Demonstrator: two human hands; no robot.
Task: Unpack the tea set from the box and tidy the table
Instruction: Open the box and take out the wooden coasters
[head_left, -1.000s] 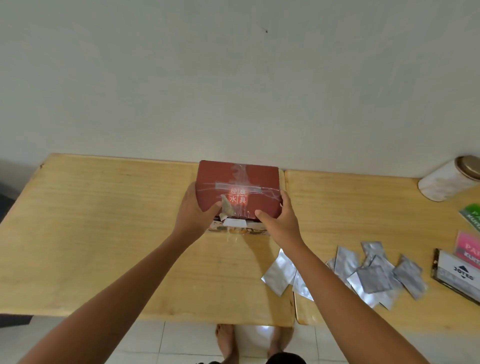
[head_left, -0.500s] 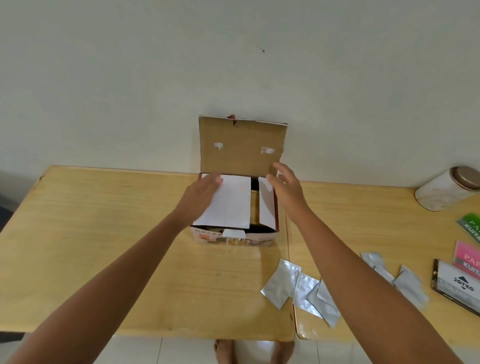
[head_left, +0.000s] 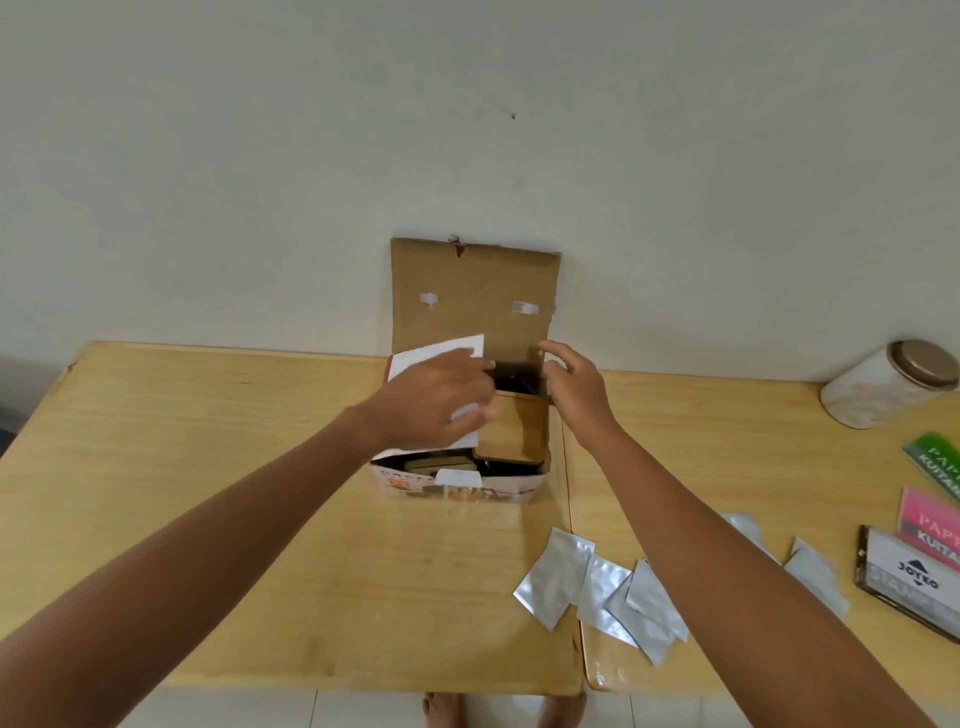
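Box (head_left: 462, 488) mid-desk (head_left: 208, 467), lid up. Left hand (head_left: 441, 405) pinches the white flap (head_left: 441, 353); right hand (head_left: 576, 384) hovers open, empty. Contents dim, possibly fragile: a snagged flap could tip them.

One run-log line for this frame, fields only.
stage: unpacking | box: lid up | left hand: on white flap | right hand: open at box's right edge | foil packets: on table
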